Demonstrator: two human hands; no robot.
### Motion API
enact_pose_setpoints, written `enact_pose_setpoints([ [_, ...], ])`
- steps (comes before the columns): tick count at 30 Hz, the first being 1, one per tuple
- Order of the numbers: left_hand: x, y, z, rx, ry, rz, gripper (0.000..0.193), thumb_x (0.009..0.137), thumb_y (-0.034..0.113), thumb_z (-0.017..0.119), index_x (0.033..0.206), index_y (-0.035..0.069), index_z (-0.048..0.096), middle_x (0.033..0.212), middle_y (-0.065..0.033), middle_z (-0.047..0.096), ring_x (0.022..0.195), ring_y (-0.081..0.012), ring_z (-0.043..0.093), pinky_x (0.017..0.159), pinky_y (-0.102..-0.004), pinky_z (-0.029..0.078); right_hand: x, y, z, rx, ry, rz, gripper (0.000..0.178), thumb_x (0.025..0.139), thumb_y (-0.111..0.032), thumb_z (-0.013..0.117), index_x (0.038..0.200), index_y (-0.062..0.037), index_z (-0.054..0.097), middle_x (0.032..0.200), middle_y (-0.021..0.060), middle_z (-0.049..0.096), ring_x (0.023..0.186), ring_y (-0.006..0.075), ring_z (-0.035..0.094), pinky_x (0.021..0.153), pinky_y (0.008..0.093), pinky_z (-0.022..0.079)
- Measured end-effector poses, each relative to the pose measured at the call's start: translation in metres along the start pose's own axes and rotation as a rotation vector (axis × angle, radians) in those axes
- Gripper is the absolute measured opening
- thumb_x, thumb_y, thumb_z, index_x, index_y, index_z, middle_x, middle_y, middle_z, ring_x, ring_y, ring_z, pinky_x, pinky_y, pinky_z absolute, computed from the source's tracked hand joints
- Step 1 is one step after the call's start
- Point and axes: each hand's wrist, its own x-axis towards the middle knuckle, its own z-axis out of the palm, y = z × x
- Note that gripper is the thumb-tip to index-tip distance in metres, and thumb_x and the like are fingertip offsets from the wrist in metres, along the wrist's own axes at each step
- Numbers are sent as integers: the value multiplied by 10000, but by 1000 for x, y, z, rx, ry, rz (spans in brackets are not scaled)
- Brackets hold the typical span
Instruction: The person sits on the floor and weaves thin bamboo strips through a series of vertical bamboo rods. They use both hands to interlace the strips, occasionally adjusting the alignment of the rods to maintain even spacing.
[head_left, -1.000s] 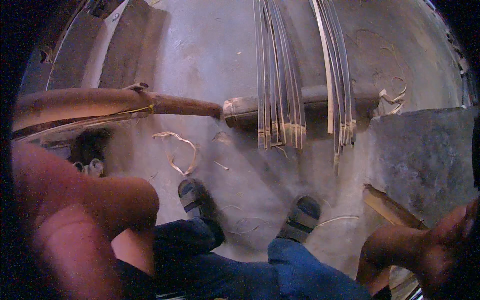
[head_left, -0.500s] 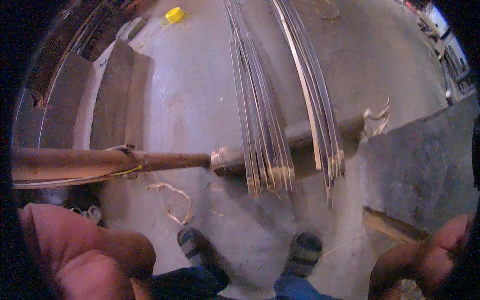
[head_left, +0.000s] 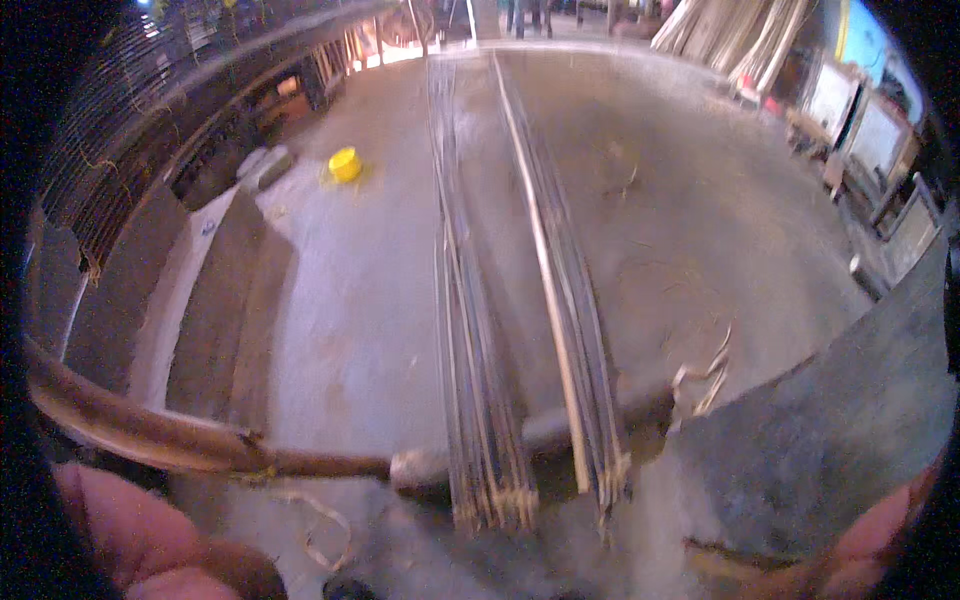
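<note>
Neither of my hands shows. At the lower left is part of my left arm (head_left: 150, 535), pink and brownish and blurred. Part of my right arm (head_left: 875, 535) shows at the lower right edge. Ahead of me on the floor, a bundle of long thin strips (head_left: 480, 400) runs away into the distance. To its right lies a second bundle of strips (head_left: 590, 400), with a paler strip (head_left: 547, 290) along its left side. The near ends of both rest across a dark log-like bar (head_left: 645, 405). I cannot make out what my hands hold, if anything.
A brown pole (head_left: 150, 430) lies crosswise at the left, beside a grey block (head_left: 225, 320). A yellow roll (head_left: 345, 165) sits farther off. At the right stands a dark slab (head_left: 820, 430). Light-coloured poles (head_left: 735, 40) and framed panels (head_left: 835, 100) are at the far right.
The view has tilted up, so the bundles and pole sit lower in the picture and the far end of the room shows. My feet have mostly dropped out of sight. The bundles have not visibly moved.
</note>
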Motion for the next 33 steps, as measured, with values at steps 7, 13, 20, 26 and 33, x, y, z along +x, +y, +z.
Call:
enact_pose_setpoints([
  [7, 22, -12, 1, 85, -28, -113, 154, 831, 124, 580, 969, 57, 592, 843, -77, 586, 691, -171, 566, 588, -304, 460, 16, 3, -5, 29, -26, 86, 109, 868, -137, 539, 925, -64, 596, 795, -7, 523, 636, 83, 435, 542, 210, 361],
  [13, 36, -8, 13, 94, -15, -49, 155, 825, 122, 583, 967, 60, 594, 841, -78, 586, 684, -176, 564, 579, -306, 453, 27, 2, -23, 28, 55, 44, 112, 865, -131, 538, 938, -68, 596, 801, -15, 518, 628, 75, 427, 535, 204, 354],
  [20, 52, -42, -11, 465, -26, -72, 156, 818, 119, 587, 963, 64, 597, 838, -79, 585, 676, -181, 562, 569, -308, 445, -18, -51, 66, 760, 2, 536, 121, 862, -123, 536, 953, -72, 598, 807, -23, 512, 620, 65, 418, 526, 198, 347],
  [26, -99, -168, -47, 846, -616, -590, 281, 777, 49, 642, 1052, 78, 594, 954, -126, 615, 906, -282, 608, 784, -364, 492, -137, -42, 161, 948, -76, 1715, 230, 909, -259, 559, 1106, -142, 573, 734, -80, 417, 620, 27, 369, 504, 172, 314],
  [33, -178, -197, -56, 1089, -1139, -754, 589, 903, 470, 442, 1404, 180, 331, 1492, -59, 253, 1367, -247, 249, 1085, -472, 223, -153, -1, 177, 1244, 79, 1785, 231, 919, -249, 541, 1124, -147, 567, 680, -59, 421, 592, 37, 389, 471, 197, 336],
])
